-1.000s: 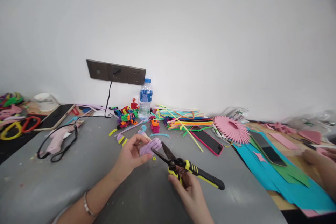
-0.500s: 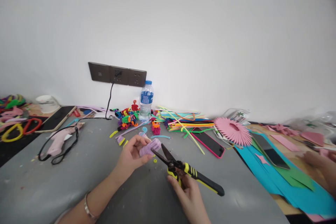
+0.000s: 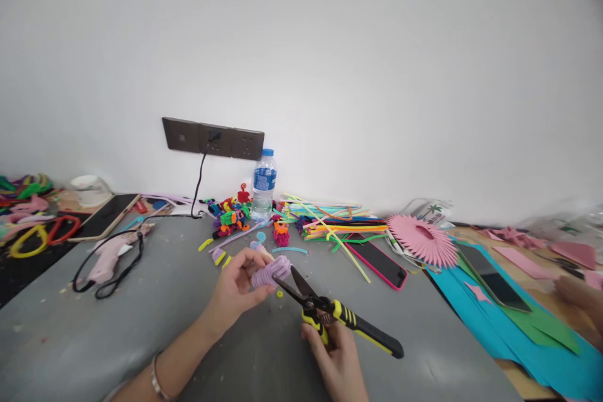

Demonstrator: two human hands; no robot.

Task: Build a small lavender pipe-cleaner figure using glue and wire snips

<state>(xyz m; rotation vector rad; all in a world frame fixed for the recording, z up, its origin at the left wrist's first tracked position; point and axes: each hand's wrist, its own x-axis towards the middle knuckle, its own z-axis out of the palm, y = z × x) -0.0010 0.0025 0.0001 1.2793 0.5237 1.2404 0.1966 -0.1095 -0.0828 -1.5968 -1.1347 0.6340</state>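
Observation:
Between the thumb and fingers of my left hand [image 3: 240, 286] is a coiled lilac pipe cleaner [image 3: 269, 272], its loops stacked into a small roll. My right hand [image 3: 336, 352] grips black-and-yellow pruning shears [image 3: 325, 311] by the handles. Their dark blades are parted and point up-left, with the tips at the coil's right end; whether they touch it I cannot tell. A small yellow ring [image 3: 279, 294] lies on the grey mat [image 3: 198, 352] just under the coil. Several yellow and lilac snippets [image 3: 220, 256] are scattered behind my left hand.
At the left lies a pink glue gun [image 3: 106, 260] with its black cord. A water bottle [image 3: 264, 185] stands by the wall beside pipe cleaners [image 3: 346, 226] and a pink-edged phone [image 3: 377, 262]. Right are a pleated paper ring [image 3: 421, 240], blue paper [image 3: 490, 326] and another person's hand [image 3: 579, 295].
The view has shifted slightly, so everything sits a little lower. My hands keep nearly the same pose, with the shears' blades still parted at the lilac coil.

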